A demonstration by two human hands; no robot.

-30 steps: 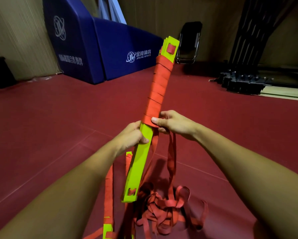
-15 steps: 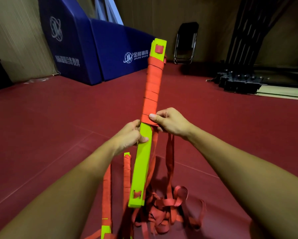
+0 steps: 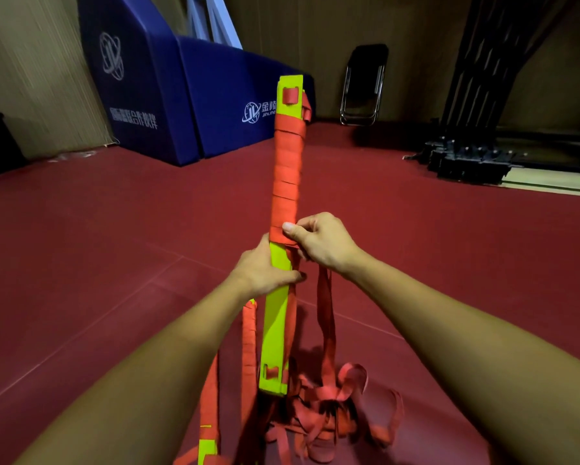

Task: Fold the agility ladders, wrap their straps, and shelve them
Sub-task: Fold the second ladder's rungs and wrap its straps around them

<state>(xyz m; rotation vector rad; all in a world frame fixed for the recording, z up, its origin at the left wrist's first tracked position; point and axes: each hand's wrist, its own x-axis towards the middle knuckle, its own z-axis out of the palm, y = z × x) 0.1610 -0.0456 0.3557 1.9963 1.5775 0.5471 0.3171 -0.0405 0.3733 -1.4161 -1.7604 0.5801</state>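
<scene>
Your left hand (image 3: 265,270) grips the folded ladder (image 3: 276,330) upright above the dark red floor (image 3: 114,246); your right hand (image 3: 322,243) pinches its red strap (image 3: 286,169), while blue mats (image 3: 181,95) and a folded chair (image 3: 365,85) stand at the floor's far edge

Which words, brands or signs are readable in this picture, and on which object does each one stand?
"金陵" with "JINLIN" beneath, beside a round logo: right blue mat; the rest is hidden behind the ladder bundle.
White Chinese line under a round logo: left blue mat; too blurred to read.
No other text is visible.
</scene>
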